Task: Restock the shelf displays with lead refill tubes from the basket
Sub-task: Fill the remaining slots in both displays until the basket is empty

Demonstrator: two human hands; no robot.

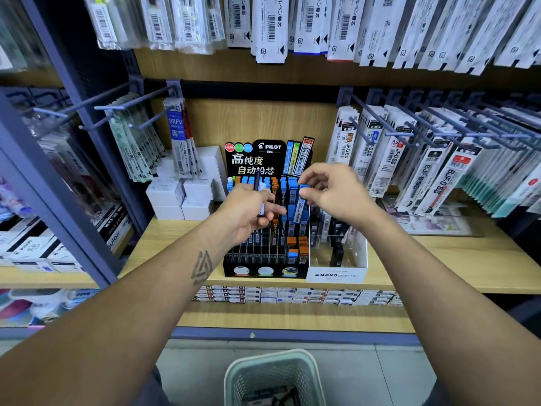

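Observation:
A black tiered Pilot display (265, 272) stands on the wooden shelf (439, 265), its slots partly filled with blue-capped and orange-capped lead refill tubes. My right hand (333, 194) pinches a blue-capped tube (301, 205) by its top, above the display's right-hand columns. My left hand (251, 209) is over the display's middle and grips dark tubes (257, 183), one sticking up past my fingers. The pale green mesh basket (273, 376) sits low in front of me, with dark items at its bottom.
A white Mono display box (336, 273) adjoins the Pilot stand on the right. White boxes (181, 194) are stacked to its left. Metal hooks with hanging refill packs jut out at left (128, 124) and right (409, 133). Small boxes line the lower shelf (292, 294).

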